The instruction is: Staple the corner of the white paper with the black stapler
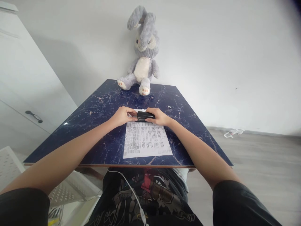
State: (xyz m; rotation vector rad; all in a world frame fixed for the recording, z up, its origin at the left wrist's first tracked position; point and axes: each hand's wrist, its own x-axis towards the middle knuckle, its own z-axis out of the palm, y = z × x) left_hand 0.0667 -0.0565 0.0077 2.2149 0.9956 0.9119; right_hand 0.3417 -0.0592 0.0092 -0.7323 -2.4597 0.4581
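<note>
A black stapler [145, 115] lies crosswise over the top edge of a printed sheet of paper [148, 139]. My right hand [160, 116] is closed around the stapler's right end, thumb on the near side and fingers on the far side. At the left end, my left hand [123, 116] pinches the stapler between thumb and fingers. What sits between those left fingertips is partly hidden. The sheet lies flat, its dense text and table lines too small to read.
The dark blue marbled table [103, 100] bears a grey plush rabbit [142, 53] leaning against the wall at the back. A tiny pale piece [169, 107] lies right of the hands. A white cabinet [25, 78] stands at left. Clear plastic packaging [233, 133] is on the floor.
</note>
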